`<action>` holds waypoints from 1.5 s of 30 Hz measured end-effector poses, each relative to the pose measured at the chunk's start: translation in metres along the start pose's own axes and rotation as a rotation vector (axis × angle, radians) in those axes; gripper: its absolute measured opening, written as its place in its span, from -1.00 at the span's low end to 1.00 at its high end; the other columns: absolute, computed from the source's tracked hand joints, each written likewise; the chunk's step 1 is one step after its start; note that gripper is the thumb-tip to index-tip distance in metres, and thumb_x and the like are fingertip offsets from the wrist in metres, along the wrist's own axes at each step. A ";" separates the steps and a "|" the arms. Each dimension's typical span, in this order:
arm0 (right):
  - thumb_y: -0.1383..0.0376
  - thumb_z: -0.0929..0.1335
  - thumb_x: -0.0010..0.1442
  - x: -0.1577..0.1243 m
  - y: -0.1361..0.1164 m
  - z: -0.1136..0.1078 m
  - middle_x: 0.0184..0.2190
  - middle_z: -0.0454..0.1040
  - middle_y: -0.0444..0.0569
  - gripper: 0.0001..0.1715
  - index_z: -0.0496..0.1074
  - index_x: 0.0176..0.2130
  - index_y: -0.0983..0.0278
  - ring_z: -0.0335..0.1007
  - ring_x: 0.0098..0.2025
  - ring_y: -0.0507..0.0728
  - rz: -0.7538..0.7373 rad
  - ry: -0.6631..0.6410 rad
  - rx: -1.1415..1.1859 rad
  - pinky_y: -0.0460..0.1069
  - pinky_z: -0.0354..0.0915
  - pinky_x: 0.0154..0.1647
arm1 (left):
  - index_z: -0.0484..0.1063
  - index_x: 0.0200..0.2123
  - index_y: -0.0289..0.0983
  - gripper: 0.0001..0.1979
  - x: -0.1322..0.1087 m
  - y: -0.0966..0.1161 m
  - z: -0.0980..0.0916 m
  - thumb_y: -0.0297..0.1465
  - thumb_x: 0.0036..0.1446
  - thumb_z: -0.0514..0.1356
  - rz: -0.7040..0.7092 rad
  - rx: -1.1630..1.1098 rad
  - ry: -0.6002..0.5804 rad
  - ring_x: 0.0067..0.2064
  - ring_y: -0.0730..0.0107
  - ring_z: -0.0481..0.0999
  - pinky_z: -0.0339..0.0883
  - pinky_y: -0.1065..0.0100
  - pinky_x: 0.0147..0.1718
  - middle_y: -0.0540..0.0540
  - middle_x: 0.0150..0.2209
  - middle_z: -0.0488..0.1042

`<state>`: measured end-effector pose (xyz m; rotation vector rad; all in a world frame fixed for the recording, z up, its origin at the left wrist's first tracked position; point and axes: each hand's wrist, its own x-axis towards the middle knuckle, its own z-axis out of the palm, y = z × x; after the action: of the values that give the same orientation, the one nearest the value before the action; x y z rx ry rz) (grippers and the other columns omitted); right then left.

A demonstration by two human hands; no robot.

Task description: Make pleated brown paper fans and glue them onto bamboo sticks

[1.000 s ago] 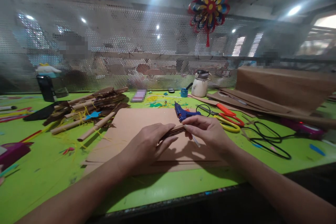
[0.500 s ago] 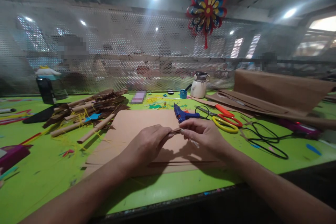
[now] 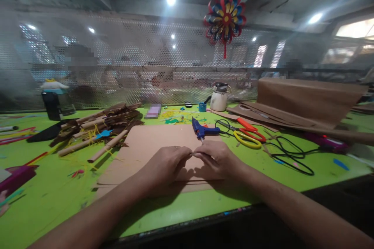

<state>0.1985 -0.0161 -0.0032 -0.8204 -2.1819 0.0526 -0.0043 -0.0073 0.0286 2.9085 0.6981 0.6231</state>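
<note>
My left hand (image 3: 167,163) and my right hand (image 3: 219,159) meet above a stack of light brown paper sheets (image 3: 152,140). Both are closed in a pinch, fingertips nearly touching. Between them is a small piece of folded brown paper, now almost wholly covered by the fingers. Just beyond my right hand a blue glue gun (image 3: 203,129) lies at the sheets' far edge. To its right are scissors with yellow and orange-red handles (image 3: 248,139).
Brown paper rolls (image 3: 108,142) tied with yellow strands lie left. A white jug (image 3: 219,98) and a small blue pot (image 3: 202,106) stand behind. Large folded brown paper (image 3: 306,101) and a black cable (image 3: 292,155) are right. A perforated screen (image 3: 131,66) closes the back.
My right hand has moved slightly left and lower, and its fingers have closed in against the left fingertips. The brown paper piece, visible before, is now mostly hidden. The view has shifted slightly.
</note>
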 end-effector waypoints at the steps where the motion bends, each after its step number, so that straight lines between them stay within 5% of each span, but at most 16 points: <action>1: 0.30 0.22 0.20 -0.001 0.000 0.000 -0.51 0.42 0.00 -0.76 0.45 -0.35 0.31 0.24 -0.46 0.06 0.002 0.007 -0.032 -0.06 0.14 -0.41 | 0.28 -0.37 -0.30 -0.90 0.000 0.002 -0.002 -0.41 0.00 0.10 -0.026 -0.004 -0.012 -0.47 0.46 0.32 0.15 0.45 -0.50 -0.02 -0.48 0.36; 7: 0.28 0.21 0.20 -0.003 -0.001 -0.004 -0.60 0.39 -0.05 -0.70 0.43 -0.45 0.31 0.19 -0.55 0.01 0.040 -0.070 -0.116 -0.09 0.04 -0.49 | 0.29 -0.39 -0.29 -0.91 -0.001 0.006 -0.006 -0.38 0.02 0.11 -0.078 0.006 -0.039 -0.50 0.47 0.31 0.13 0.46 -0.52 -0.01 -0.49 0.37; 13: 0.22 0.24 0.19 0.000 0.001 -0.010 -0.65 0.32 -0.10 -0.67 0.38 -0.51 0.32 0.14 -0.58 -0.02 0.111 -0.043 -0.098 -0.10 0.01 -0.52 | 0.37 -0.37 -0.31 -0.81 -0.001 -0.011 0.000 -0.29 0.07 0.11 -0.149 -0.019 0.013 -0.57 0.51 0.33 0.13 0.49 -0.57 0.01 -0.58 0.40; 19: 0.21 0.23 0.19 0.002 -0.001 -0.015 -0.67 0.26 -0.15 -0.64 0.31 -0.57 0.31 0.15 -0.57 -0.02 0.184 0.003 0.041 -0.11 0.05 -0.51 | 0.41 -0.52 -0.34 -0.62 -0.001 -0.022 -0.003 -0.21 0.17 0.01 -0.273 -0.335 0.061 -0.65 0.57 0.33 0.20 0.52 -0.57 -0.01 -0.68 0.43; 29: 0.19 0.23 0.19 0.002 0.003 -0.013 -0.67 0.30 -0.14 -0.60 0.31 -0.60 0.31 0.18 -0.59 -0.04 0.264 0.112 0.122 -0.12 0.07 -0.52 | 0.37 -0.37 -0.39 -0.66 0.003 -0.024 -0.002 -0.21 0.16 0.01 -0.394 -0.816 0.004 -0.55 0.50 0.38 0.22 0.46 -0.56 -0.12 -0.53 0.49; 36: 0.05 0.24 0.15 0.009 0.003 -0.002 -0.64 0.40 -0.10 -0.60 0.35 -0.43 0.35 0.20 -0.66 -0.05 0.549 0.033 0.834 -0.13 0.12 -0.61 | 0.32 -0.05 -0.33 -0.62 0.005 -0.016 -0.005 -0.33 0.05 0.18 -0.320 -1.043 0.202 -0.34 0.39 0.41 0.24 0.38 -0.39 -0.14 -0.36 0.48; 41: 0.05 0.28 0.11 0.011 -0.007 0.019 -0.61 0.43 -0.06 -0.60 0.35 -0.38 0.37 0.26 -0.64 -0.05 0.580 -0.080 1.157 -0.13 0.17 -0.57 | 0.45 -0.33 -0.36 -0.74 0.008 -0.011 -0.001 -0.28 0.11 0.09 -0.362 -1.025 0.257 -0.43 0.48 0.28 0.18 0.39 -0.41 -0.06 -0.48 0.40; 45: 0.02 0.28 0.10 0.013 -0.020 0.026 -0.61 0.43 -0.06 -0.58 0.34 -0.42 0.36 0.30 -0.63 -0.01 0.598 -0.188 1.130 -0.11 0.19 -0.58 | 0.40 -0.45 -0.34 -0.77 0.007 -0.012 -0.002 -0.29 0.11 0.10 -0.344 -0.952 0.255 -0.39 0.47 0.28 0.17 0.41 -0.35 0.00 -0.50 0.34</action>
<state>0.1633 -0.0185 -0.0068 -0.7291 -1.5664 1.5338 -0.0044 0.0064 0.0313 1.8152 0.6518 0.9510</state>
